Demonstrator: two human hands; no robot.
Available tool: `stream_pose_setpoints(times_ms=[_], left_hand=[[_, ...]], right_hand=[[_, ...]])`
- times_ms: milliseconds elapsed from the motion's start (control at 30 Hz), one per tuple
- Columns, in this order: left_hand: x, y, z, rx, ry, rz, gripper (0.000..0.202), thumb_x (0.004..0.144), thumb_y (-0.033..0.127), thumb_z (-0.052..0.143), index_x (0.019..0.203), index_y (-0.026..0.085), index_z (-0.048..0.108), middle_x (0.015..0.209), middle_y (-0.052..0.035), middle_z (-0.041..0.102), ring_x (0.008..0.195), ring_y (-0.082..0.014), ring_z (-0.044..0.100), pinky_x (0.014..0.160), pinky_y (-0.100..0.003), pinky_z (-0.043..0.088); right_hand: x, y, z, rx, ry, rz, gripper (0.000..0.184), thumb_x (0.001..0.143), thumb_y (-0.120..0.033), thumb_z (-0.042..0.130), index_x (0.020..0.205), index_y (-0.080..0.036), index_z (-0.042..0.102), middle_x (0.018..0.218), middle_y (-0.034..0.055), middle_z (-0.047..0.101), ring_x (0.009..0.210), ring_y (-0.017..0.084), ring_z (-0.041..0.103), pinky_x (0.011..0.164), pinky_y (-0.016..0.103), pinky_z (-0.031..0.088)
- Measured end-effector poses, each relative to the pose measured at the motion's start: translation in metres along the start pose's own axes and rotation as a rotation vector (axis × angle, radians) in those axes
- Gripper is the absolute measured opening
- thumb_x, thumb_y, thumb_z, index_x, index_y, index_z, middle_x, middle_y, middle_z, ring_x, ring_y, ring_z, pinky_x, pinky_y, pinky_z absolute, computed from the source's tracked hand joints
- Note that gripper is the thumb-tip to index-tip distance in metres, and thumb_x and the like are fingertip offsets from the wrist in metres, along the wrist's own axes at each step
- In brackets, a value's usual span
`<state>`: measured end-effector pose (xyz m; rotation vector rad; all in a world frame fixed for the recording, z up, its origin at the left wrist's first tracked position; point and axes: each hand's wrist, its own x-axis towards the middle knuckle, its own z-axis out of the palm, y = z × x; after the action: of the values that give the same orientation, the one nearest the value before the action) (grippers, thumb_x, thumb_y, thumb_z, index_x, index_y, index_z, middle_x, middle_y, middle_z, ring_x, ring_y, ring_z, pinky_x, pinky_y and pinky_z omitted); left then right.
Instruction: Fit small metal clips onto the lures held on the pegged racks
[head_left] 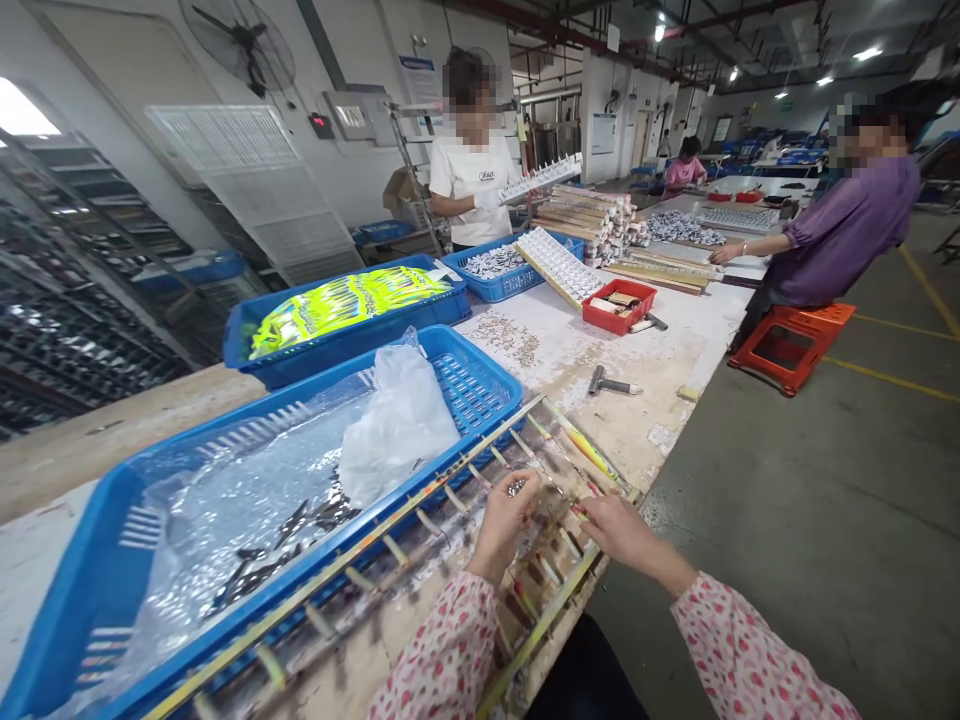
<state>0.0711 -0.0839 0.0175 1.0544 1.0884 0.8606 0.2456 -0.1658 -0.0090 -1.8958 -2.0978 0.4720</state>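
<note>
My left hand (504,520) is closed, its fingers curled around small shiny metal pieces (517,487) too small to name. To its right, my right hand (619,530) has its fingertips pinched together low over the rack, beside a small pink-red tip; what they grip is hidden. Both hands are over a long wooden rack (420,497) with a row of short pegs, several carrying thin wire hooks. A yellow-green fishing lure (581,445) with an orange stripe lies slanted just beyond my fingers, with thin metal links near it.
Left of the rack stands a blue basket (480,385) with clear plastic and dark slim pieces. Behind it, another blue basket (244,345) holds bright yellow packets. A hammer-like tool (611,385) and a red tray (637,312) lie farther up the table. Two co-workers are at the table.
</note>
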Motion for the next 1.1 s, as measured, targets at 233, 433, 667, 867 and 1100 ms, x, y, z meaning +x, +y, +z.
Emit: stream_pose_setpoints(times_ms=[233, 433, 667, 867, 1100], left_hand=[[-0.019, 0.013, -0.007, -0.811, -0.012, -0.278, 0.011, 0.084, 0.021, 0.059, 0.087, 0.016, 0.050, 0.065, 0.0049, 0.046, 0.040, -0.0008, 0.034, 0.033, -0.010, 0.022], [-0.029, 0.007, -0.007, -1.016, 0.050, -0.261, 0.015, 0.087, 0.020, 0.057, 0.079, 0.018, 0.045, 0.057, 0.0076, 0.037, 0.039, -0.0027, 0.035, 0.036, -0.012, 0.031], [-0.039, 0.001, -0.031, -1.010, 0.148, -0.208, 0.016, 0.083, 0.019, 0.061, 0.081, 0.018, 0.045, 0.062, 0.0068, 0.042, 0.044, -0.0023, 0.040, 0.044, -0.012, 0.037], [-0.052, 0.004, -0.047, -0.305, 0.132, -0.014, 0.027, 0.074, 0.036, 0.069, 0.084, 0.018, 0.052, 0.058, 0.0077, 0.046, 0.042, -0.0039, 0.034, 0.040, -0.015, 0.023], [-0.061, 0.022, -0.057, 0.617, -0.291, 0.282, 0.023, 0.080, 0.030, 0.050, 0.074, 0.016, 0.067, 0.074, -0.0026, 0.068, 0.074, -0.0177, 0.059, 0.071, -0.026, 0.043]], right_hand=[[0.001, -0.027, -0.026, 0.018, 0.119, -0.048, 0.018, 0.090, -0.024, 0.046, 0.091, -0.016, 0.062, 0.087, 0.0103, 0.066, 0.083, 0.023, 0.061, 0.068, 0.029, 0.041], [0.003, -0.080, -0.008, 0.414, 0.125, -0.279, 0.029, 0.088, -0.040, 0.054, 0.069, -0.018, 0.055, 0.067, 0.0002, 0.059, 0.062, 0.014, 0.054, 0.060, 0.024, 0.035], [0.009, -0.086, 0.014, 0.697, 0.090, -0.243, 0.031, 0.089, -0.031, 0.045, 0.062, -0.017, 0.049, 0.058, -0.0018, 0.052, 0.057, 0.011, 0.048, 0.058, 0.024, 0.032], [0.022, -0.076, 0.011, 1.033, -0.020, -0.006, 0.030, 0.083, -0.033, 0.047, 0.058, -0.018, 0.047, 0.050, -0.0040, 0.046, 0.046, 0.009, 0.041, 0.048, 0.021, 0.031], [0.044, -0.076, -0.015, 0.673, -0.058, -0.292, 0.031, 0.083, -0.027, 0.048, 0.055, -0.017, 0.041, 0.053, -0.0054, 0.036, 0.052, 0.008, 0.036, 0.051, 0.021, 0.025]])
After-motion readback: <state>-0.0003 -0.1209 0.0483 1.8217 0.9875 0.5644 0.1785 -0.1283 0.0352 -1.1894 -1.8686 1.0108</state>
